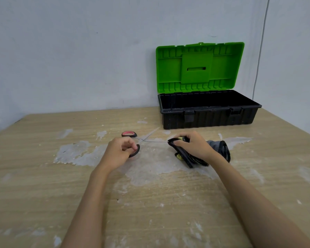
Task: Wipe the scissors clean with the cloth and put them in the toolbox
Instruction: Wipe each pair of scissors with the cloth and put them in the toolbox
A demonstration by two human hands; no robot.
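The scissors [143, 138] lie spread wide at the table's middle, with black-and-red ring handles and thin steel blades. My left hand [119, 151] grips the nearer ring handle. One blade points right into a dark grey cloth with yellow trim [220, 149], which my right hand [193, 145] pinches around the blade tip. The other blade points toward the toolbox [209, 119], a black box with its green lid standing up, at the back right against the wall. The box's inside looks dark, with nothing visible in it.
The wooden table [150, 203] has worn whitish patches around the hands. A pale wall stands right behind the table, and a thin cable [261, 51] hangs down it beside the toolbox.
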